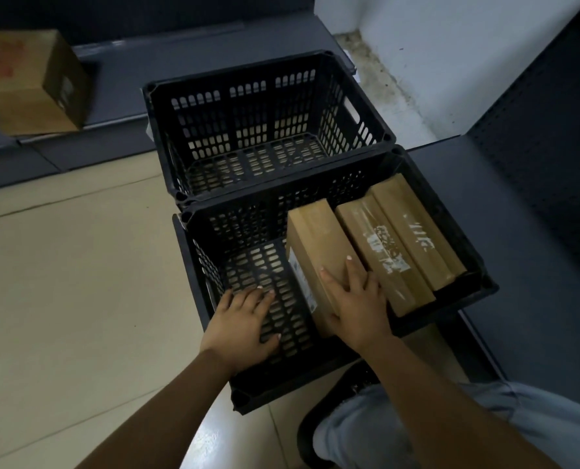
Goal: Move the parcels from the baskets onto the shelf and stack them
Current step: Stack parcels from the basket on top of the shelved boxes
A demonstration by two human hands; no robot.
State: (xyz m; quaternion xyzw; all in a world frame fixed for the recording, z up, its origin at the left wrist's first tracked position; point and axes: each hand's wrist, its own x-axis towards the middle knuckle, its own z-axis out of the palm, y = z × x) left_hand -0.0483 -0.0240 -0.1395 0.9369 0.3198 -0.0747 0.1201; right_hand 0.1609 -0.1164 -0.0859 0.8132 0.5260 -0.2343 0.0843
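Two black slatted baskets stand on the floor, one behind the other. The far basket (356, 106) holds nothing. The near basket (210, 262) holds three brown parcels standing on edge at its right side. My right hand (356, 299) grips the near end of the leftmost parcel (319, 238), fingers over its top. Beside it stand a taped middle parcel (380, 252) and a right parcel (420, 231). My left hand (242, 328) lies flat with fingers apart inside the near basket, on its bare floor. A dark shelf (180, 62) runs along the back.
A larger cardboard box (28, 82) sits on the low shelf at the back left. A second dark shelf base (518, 231) and perforated upright panel stand at the right. Beige tiled floor lies to the left. My knee in light trousers (451, 428) shows at the bottom right.
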